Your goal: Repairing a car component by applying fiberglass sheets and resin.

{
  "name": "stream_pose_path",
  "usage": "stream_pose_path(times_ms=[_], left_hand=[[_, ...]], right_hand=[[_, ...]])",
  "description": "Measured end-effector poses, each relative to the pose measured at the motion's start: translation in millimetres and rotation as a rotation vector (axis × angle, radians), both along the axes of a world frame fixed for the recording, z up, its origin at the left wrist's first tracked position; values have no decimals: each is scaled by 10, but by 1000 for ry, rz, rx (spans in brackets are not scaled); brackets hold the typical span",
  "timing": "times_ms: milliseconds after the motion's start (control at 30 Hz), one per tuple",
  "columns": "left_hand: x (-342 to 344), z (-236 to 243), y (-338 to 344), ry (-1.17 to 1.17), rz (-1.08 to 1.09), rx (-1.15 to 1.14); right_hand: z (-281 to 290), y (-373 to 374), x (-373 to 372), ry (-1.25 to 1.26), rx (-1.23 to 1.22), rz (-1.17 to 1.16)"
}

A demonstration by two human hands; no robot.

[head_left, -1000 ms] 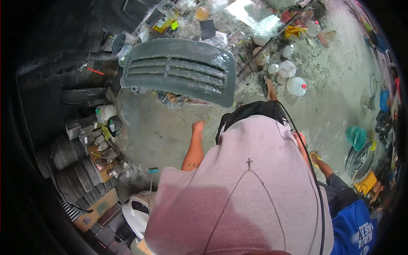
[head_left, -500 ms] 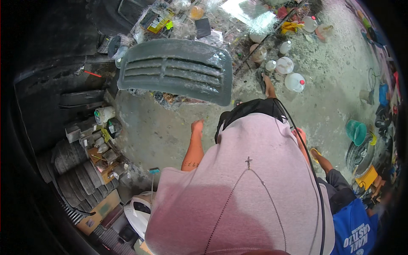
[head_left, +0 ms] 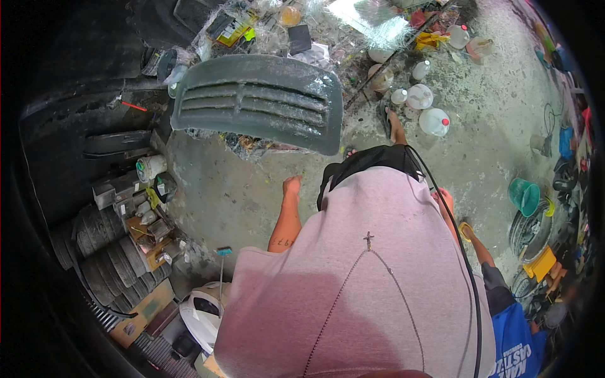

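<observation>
The dark grey panel [head_left: 258, 104] is in front of you, somewhat to your left, broad and curved, with long slots in two groups; its right end shines in some places. What supports it, I cannot tell. Under its near edge and behind it there is clutter with clear plastic film [head_left: 328, 28].

Your left hand [head_left: 292, 185] is nearest to this panel, apart from it, above the grey floor [head_left: 220, 208]. It is too small to tell if the fingers are spread or pressed together. Your right hand [head_left: 445, 199] is at your right side, partly hidden by your pale pink shirt [head_left: 353, 296], and the black cable [head_left: 477, 315] passes close to it; its fingers I also cannot tell.

To the right of the panel stand several plastic jugs [head_left: 435, 123], one with a red cap. Farther right is a green basket [head_left: 525, 196], and below it a person in a blue shirt [head_left: 517, 340]. At your left, dark curved parts [head_left: 120, 258] are stacked near a whitish bucket [head_left: 151, 167].
</observation>
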State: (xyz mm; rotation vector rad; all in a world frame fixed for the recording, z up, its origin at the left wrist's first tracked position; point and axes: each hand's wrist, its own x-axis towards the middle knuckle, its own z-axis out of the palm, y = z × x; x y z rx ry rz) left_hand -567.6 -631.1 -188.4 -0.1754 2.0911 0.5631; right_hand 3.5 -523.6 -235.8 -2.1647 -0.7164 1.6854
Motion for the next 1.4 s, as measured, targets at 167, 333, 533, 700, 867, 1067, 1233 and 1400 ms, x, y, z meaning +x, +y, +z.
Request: stream_pose_path(times_ms=[167, 333, 533, 700, 867, 1067, 1233, 1400], left_hand=[[2, 10, -3, 4, -25, 15], [5, -5, -8, 24, -44, 3], [25, 16, 49, 22, -47, -1], [30, 30, 120, 12, -70, 38], [60, -67, 158, 28, -82, 52], [104, -41, 270, -252, 98, 159], [51, 197, 801, -557, 863, 845], [81, 287, 1240, -846, 834, 1146]], right_hand=[[8, -37, -10, 36, 62, 30], [24, -87, -6, 64, 47, -13], [19, -151, 54, 80, 67, -5], [60, -202, 119, 15, -1, -52], [101, -278, 205, 25, 81, -1], [117, -270, 304, -66, 66, 113], [280, -149, 325, -72, 100, 149], [601, -16, 502, -185, -11, 140]])
